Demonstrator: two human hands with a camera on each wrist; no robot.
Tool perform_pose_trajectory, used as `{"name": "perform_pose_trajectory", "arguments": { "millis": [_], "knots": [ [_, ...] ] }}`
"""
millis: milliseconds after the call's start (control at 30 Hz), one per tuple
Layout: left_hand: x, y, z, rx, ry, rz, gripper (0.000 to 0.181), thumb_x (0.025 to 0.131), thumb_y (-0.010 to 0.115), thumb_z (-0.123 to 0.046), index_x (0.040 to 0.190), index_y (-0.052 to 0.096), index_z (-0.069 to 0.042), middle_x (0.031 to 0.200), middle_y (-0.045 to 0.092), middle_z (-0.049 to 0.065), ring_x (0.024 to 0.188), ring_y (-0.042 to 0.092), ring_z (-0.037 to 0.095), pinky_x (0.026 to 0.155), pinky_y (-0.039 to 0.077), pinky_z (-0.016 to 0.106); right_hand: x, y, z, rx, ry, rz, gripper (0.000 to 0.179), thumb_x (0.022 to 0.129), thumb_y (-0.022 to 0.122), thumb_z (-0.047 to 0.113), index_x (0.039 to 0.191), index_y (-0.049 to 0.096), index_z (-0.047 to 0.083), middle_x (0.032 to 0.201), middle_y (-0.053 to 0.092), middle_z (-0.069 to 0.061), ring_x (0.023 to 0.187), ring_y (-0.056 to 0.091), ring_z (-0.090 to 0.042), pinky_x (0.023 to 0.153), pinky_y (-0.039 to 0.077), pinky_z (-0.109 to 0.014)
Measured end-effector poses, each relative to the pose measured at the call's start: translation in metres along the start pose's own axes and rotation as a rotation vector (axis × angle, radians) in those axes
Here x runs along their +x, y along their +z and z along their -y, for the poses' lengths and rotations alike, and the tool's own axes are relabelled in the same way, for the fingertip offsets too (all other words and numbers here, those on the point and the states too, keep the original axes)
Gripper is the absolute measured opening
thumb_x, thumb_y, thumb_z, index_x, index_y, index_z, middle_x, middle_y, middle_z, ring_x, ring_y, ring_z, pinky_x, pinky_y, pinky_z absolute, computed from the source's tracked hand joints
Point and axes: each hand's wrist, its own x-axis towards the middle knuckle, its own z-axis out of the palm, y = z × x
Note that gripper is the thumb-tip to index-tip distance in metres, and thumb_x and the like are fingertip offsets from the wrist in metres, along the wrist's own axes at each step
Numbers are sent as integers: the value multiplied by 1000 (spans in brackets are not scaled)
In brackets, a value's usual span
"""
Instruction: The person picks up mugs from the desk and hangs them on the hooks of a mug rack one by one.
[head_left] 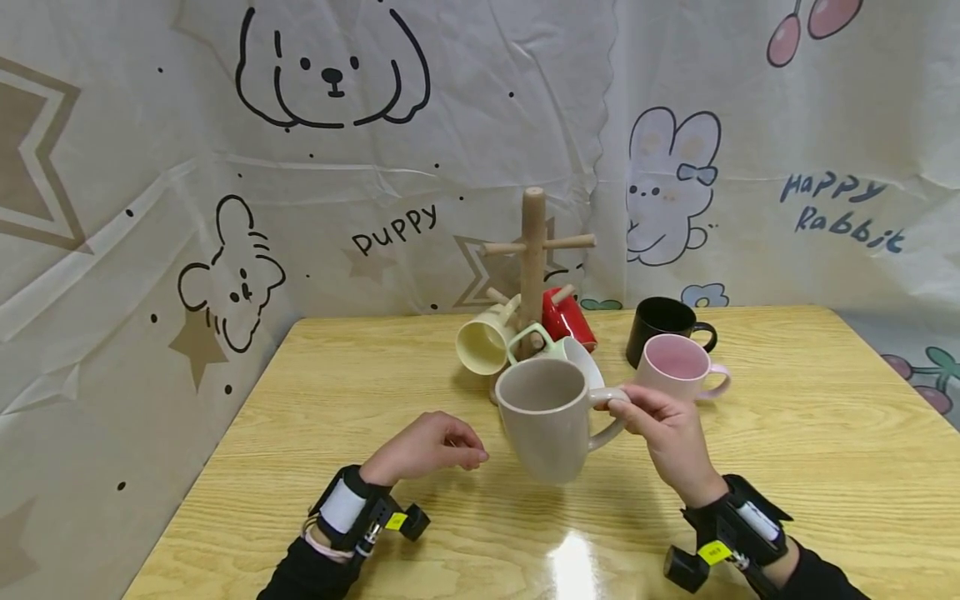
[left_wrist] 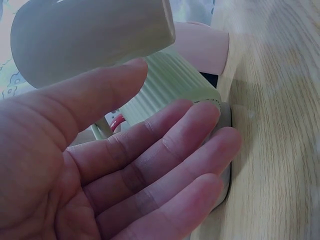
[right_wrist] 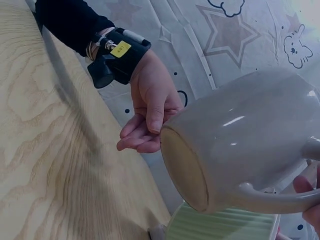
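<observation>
Right hand (head_left: 671,429) reaches in from the lower right, wrist strapped in black, palm side angled inward; its grip is closed in a pinch, thumb and fingers on the upper part of the handle of the grey mug (head_left: 549,440). The mug is held above the table (head_left: 840,467), in front of the rack (head_left: 533,229), mouth up and slightly tilted, base visible in the right wrist view. Left hand (head_left: 426,448) lies just beside the mug's left side, thumb apart from 4 loosely bent fingers; this grip is relaxed, part-way open, holding nothing. Materials: grey mug smooth and glossy, tapering toward a matte tan base, with a looped handle. Rack appears wooden, a round upright post with straight dowel pegs. Around its lower part: a cream mug (head_left: 480,345), a red mug (head_left: 570,321) and a pale green mug (left_wrist: 167,85) with a ribbed wall. At right stand a pink mug (head_left: 671,375), plain-walled, and a black mug (head_left: 642,333), both upright. Tabletop: yellowish wood grain, with a bright glare patch.
</observation>
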Motion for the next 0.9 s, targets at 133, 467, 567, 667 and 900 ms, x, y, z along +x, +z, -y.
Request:
{"name": "perform_pose_trajectory", "arguments": {
  "millis": [133, 467, 567, 667, 900],
  "knots": [
    [0, 0, 1, -3, -3, -3, 20, 86, 64, -26, 88, 70, -8, 81, 69, 3, 73, 61, 10, 66, 49, 25, -1, 1, -1, 135, 45, 86, 20, 92, 52, 6, 104, 67, 8, 90, 70, 12, 88, 65, -2, 72, 52, -20],
    [0, 1, 0, -44, -25, -45, 31, 93, 54, -28, 103, 64, 0, 87, 68, 10, 77, 66, 17, 67, 53, 29, -4, 2, 6, 440, 249, 189, 22, 95, 48, 10, 97, 69, 16, 86, 69, 4, 82, 66, -4, 74, 53, -22],
    [1, 1, -1, -91, -53, -76, 36, 94, 51, -31, 108, 62, 0, 91, 68, 11, 81, 67, 20, 69, 54, 32, -5, 2, 6, 463, 244, 186, 22, 95, 48, 9, 98, 69, 14, 86, 68, 4, 81, 65, -5, 74, 53, -22],
    [3, 3, -2, -190, -99, -156, 42, 95, 48, -35, 112, 60, 1, 99, 66, 15, 89, 66, 23, 75, 54, 37, -5, 2, 4, 464, 221, 179, 23, 95, 48, 8, 97, 69, 15, 85, 68, 4, 80, 65, -4, 74, 53, -22],
    [5, 15, -15, -532, -59, -306, 59, 97, 36, -44, 137, 32, 0, 138, 39, 23, 129, 38, 39, 98, 41, 47, -8, 5, 2, 451, 202, 191, 23, 95, 48, 9, 96, 70, 17, 83, 67, 6, 79, 64, -4, 72, 54, -21]
  ]
}}
